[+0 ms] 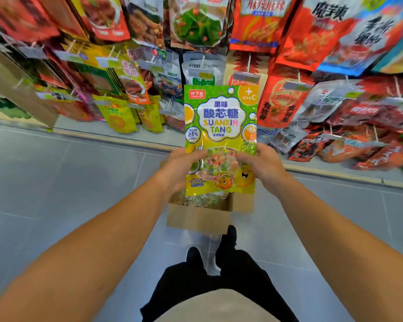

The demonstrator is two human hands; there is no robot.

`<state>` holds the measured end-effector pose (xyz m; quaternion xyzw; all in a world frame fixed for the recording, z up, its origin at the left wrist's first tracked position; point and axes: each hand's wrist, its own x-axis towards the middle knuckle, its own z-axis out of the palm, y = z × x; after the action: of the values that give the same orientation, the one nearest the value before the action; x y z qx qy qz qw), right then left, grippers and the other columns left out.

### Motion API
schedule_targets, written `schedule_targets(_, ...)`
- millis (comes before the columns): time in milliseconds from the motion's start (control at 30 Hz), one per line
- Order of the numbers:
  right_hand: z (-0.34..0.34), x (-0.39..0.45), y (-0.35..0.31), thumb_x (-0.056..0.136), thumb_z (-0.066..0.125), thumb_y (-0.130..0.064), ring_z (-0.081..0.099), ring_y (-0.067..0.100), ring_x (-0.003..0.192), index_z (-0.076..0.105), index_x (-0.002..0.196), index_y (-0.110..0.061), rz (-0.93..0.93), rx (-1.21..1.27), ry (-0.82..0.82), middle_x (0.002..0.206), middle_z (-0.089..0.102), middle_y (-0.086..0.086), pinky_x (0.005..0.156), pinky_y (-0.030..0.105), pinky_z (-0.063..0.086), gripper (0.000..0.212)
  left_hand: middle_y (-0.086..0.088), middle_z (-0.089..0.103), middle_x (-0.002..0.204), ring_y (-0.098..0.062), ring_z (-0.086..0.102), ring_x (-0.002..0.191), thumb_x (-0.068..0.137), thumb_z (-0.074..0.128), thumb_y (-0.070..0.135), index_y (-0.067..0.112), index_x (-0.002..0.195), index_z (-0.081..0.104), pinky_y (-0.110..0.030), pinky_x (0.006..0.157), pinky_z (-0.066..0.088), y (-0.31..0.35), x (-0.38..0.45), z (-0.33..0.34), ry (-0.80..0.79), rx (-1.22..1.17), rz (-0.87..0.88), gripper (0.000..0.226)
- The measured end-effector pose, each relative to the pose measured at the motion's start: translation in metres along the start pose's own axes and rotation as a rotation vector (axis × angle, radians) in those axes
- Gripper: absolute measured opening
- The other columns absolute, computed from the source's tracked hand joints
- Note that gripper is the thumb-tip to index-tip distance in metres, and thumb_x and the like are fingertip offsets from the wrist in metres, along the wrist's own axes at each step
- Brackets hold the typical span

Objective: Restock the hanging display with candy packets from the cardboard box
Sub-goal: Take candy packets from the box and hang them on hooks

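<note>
1. The floor (56, 182) is grey tile and fills the lower part of the view, running up to the pale base ledge of the display.
2. The display (289, 54) spans the top of the view: rows of hanging snack bags, mostly red and orange at the right, yellow and brown at the left, with pale price tags on the hook ends. Much of it is blurred.
3. The person's legs (219, 287) in dark shorts and dark shoes stand on the floor at the bottom centre, toes toward the display.
4. The box (200, 219), brown cardboard and open at the top, sits on the floor just beyond the shoes, between them and the display ledge. More packets show inside it.
5. The packet (220, 126), green and yellow with "SUANXIN TANG" printed on it, is held upright in the air above the box and in front of the display's middle. Its long axis runs vertically, top edge toward the hooks, printed face toward the camera, clear window and fruit cartoons at the lower end.
6. The left hand (182, 168) grasps the packet's lower left edge, fingers curled onto its front.
7. The right hand (263, 166) grasps the lower right edge likewise, fingers on the window.
</note>
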<state>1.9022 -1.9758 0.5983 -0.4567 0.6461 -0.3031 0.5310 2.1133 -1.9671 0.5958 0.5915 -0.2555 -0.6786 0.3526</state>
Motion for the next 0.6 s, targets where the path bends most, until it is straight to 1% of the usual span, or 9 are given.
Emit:
schedule_targets(100,-0.014,-0.016,-0.012,0.085,0.073,-0.015,0.069,0.023,0.083,0.069,0.093,-0.020,-0.049,0.010,0.035,0.095,0.075,0.006,0.082,0.050,0.056,0.011,-0.008,0.075,0.104,-0.028,0.068,0.105,0.077,0.079,0.021,0.009,0.103,0.074,-0.053,0.102,0.047,0.013,-0.012,0.011,-0.037,0.022,0.072,0.029)
schedule_targets(200,-0.037,-0.030,-0.026,0.084,0.072,-0.013,0.071,0.031,0.090,0.071,0.098,-0.013,-0.109,0.027,0.073,0.099,0.075,0.011,0.084,0.055,0.056,0.014,-0.008,0.075,0.101,-0.026,0.070,0.097,0.085,0.071,0.012,0.011,0.098,0.074,-0.044,0.089,0.055,0.028,-0.023,0.033,-0.078,0.028,0.125,0.013)
schedule_targets(267,-0.055,-0.038,-0.031,0.082,0.073,-0.015,0.071,0.034,0.093,0.071,0.099,-0.013,-0.133,0.038,0.114,0.098,0.076,0.010,0.085,0.057,0.056,0.017,-0.004,0.076,0.097,-0.023,0.071,0.093,0.083,0.074,0.015,0.014,0.097,0.073,-0.040,0.083,0.056,0.037,-0.028,0.051,-0.104,0.064,0.170,0.014)
schedule_targets(333,-0.076,-0.047,-0.036,0.082,0.073,-0.016,0.071,0.032,0.093,0.071,0.098,-0.017,-0.151,0.053,0.134,0.096,0.076,0.005,0.085,0.056,0.056,0.016,-0.001,0.076,0.098,-0.020,0.070,0.097,0.079,0.077,0.022,0.017,0.097,0.073,-0.038,0.088,0.053,0.047,-0.033,0.073,-0.113,0.138,0.229,0.019)
schedule_targets(400,-0.110,-0.060,-0.041,0.083,0.073,-0.015,0.072,0.026,0.089,0.071,0.096,-0.019,-0.182,0.081,0.181,0.093,0.077,0.002,0.084,0.050,0.058,0.014,0.000,0.075,0.102,-0.017,0.069,0.097,0.086,0.072,0.016,0.015,0.102,0.072,-0.035,0.087,0.053,0.058,-0.043,0.110,-0.164,0.178,0.281,0.016)
schedule_targets(467,-0.146,-0.073,-0.045,0.085,0.072,-0.009,0.072,0.016,0.081,0.071,0.097,-0.017,-0.217,0.102,0.235,0.088,0.076,-0.001,0.080,0.042,0.058,0.015,-0.005,0.073,0.106,-0.016,0.069,0.092,0.090,0.067,0.010,0.011,0.107,0.069,-0.030,0.078,0.057,0.067,-0.051,0.149,-0.202,0.197,0.338,0.017)
schedule_targets(500,-0.163,-0.079,-0.046,0.084,0.072,-0.008,0.071,0.015,0.080,0.072,0.100,-0.015,-0.228,0.107,0.256,0.089,0.077,0.000,0.080,0.041,0.058,0.016,-0.007,0.073,0.106,-0.017,0.070,0.090,0.090,0.066,0.010,0.010,0.107,0.068,-0.029,0.073,0.058,0.069,-0.055,0.166,-0.219,0.210,0.359,0.016)
schedule_targets(533,-0.187,-0.088,-0.047,0.083,0.074,-0.011,0.072,0.018,0.083,0.072,0.102,-0.014,-0.250,0.105,0.276,0.092,0.077,0.002,0.082,0.044,0.059,0.019,-0.008,0.073,0.107,-0.019,0.070,0.092,0.090,0.066,0.010,0.010,0.107,0.068,-0.032,0.074,0.059,0.072,-0.060,0.192,-0.239,0.220,0.385,0.017)
schedule_targets(600,-0.219,-0.098,-0.049,0.078,0.076,-0.023,0.072,0.029,0.092,0.072,0.102,-0.016,-0.276,0.093,0.297,0.096,0.077,0.005,0.087,0.052,0.056,0.026,-0.009,0.074,0.107,-0.026,0.070,0.099,0.088,0.069,0.012,0.010,0.111,0.069,-0.042,0.085,0.058,0.077,-0.068,0.224,-0.250,0.234,0.419,0.023)
